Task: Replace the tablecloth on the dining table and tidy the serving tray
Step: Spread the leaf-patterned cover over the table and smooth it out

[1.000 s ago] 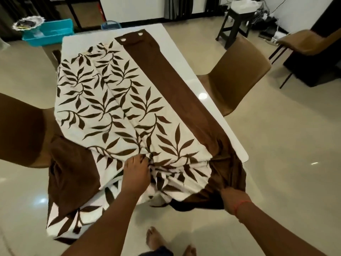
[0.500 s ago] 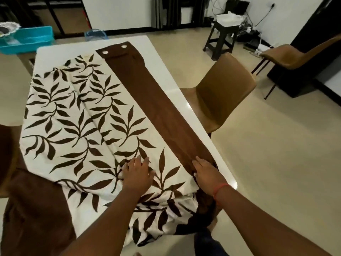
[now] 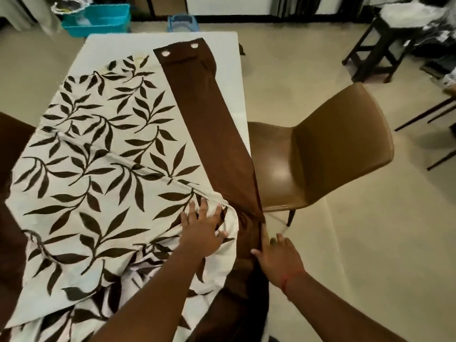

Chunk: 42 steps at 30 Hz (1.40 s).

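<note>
A person spreads a leaf-printed tablecloth [image 3: 98, 174] over a white tabletop [image 3: 158, 40], the job partly done. The left hand [image 3: 201, 232] lies flat on bunched cream cloth near the front right corner, fingers spread and clamped on nothing. The right hand [image 3: 278, 257], fingers loosely apart, touches the edge of the cloth's brown border band [image 3: 209, 124] where it drops over the tabletop's side; whether its grip pinches the fabric cannot be told. The cloth sits askew: the band runs diagonally, the far end and far left corner of the tabletop show bare, and folds pile up at the near edge. Squaring and smoothing appear to remain. No serving tray is identifiable, so that part looks untouched. A brown chair [image 3: 320, 154] stands just beside the tabletop.
</note>
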### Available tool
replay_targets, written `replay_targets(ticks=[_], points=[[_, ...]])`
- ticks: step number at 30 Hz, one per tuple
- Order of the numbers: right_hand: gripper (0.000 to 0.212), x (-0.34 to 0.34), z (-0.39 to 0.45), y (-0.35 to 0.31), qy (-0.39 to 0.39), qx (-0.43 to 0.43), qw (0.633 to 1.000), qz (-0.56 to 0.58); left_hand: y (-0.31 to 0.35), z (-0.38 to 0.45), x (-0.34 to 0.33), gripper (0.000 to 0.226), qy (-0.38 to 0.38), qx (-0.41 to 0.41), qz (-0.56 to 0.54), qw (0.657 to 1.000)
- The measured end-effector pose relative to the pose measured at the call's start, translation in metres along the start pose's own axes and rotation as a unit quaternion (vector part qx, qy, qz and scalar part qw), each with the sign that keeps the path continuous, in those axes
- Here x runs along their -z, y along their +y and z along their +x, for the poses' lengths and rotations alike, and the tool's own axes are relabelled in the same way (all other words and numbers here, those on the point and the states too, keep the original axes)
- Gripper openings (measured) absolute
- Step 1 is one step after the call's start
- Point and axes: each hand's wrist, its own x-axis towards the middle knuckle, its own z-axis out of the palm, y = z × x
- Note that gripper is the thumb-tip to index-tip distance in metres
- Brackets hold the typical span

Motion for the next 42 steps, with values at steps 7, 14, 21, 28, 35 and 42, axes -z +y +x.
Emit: replay_targets(ticks=[7,14,21,28,35,42], points=[[0.04,0.042,0.018,0.034,0.086,0.051,0.995,0.029,0.029,-0.014,0.009,0.069,0.019,0.073,-0.065,0.995],[0.039,0.125,0.101,0.024,0.125,0.141,0.981,0.04,0.021,-0.014,0.022,0.069,0.073,0.14,-0.088,0.984],[0.051,0.213,0.252,-0.004,0.11,0.279,0.954,-0.012,0.012,0.103,0.068,0.069,0.101,0.22,-0.098,0.965],[0.069,0.284,0.439,-0.039,0.091,0.364,0.925,-0.064,-0.028,0.256,0.103,0.073,0.079,0.354,-0.138,0.921],[0.076,0.315,0.548,-0.013,0.138,0.361,0.919,-0.073,-0.063,0.344,0.12,0.076,0.08,0.406,-0.105,0.904],[0.075,0.331,0.559,0.062,0.156,0.275,0.948,-0.043,-0.026,0.441,0.147,0.081,0.111,0.354,-0.091,0.924]])
